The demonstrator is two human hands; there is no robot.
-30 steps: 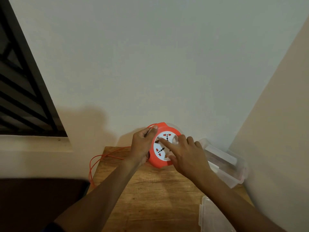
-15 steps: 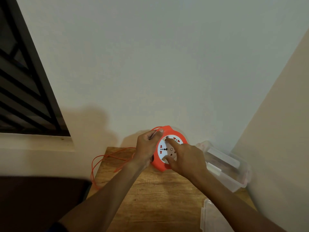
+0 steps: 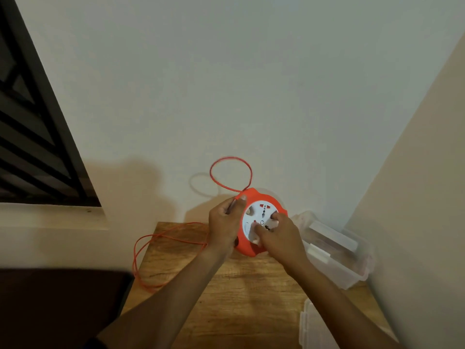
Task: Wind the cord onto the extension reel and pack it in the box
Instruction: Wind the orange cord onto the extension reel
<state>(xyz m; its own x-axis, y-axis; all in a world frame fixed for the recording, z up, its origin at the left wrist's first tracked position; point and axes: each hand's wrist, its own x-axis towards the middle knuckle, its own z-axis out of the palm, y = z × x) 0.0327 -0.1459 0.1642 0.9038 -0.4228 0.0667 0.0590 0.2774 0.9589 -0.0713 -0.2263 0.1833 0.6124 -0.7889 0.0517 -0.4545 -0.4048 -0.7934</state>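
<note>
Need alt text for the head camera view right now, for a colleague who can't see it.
Two hands hold an orange extension reel upright at the back of a wooden table: the left hand grips its rim and pinches the orange cord, which loops up against the wall, while the right hand presses the white socket face. A clear plastic box stands open to the right, its lid lying nearer.

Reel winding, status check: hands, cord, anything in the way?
Left hand grips reel edge, right hand on its face. Cord looped above, slack trailing off table. Box open.
</note>
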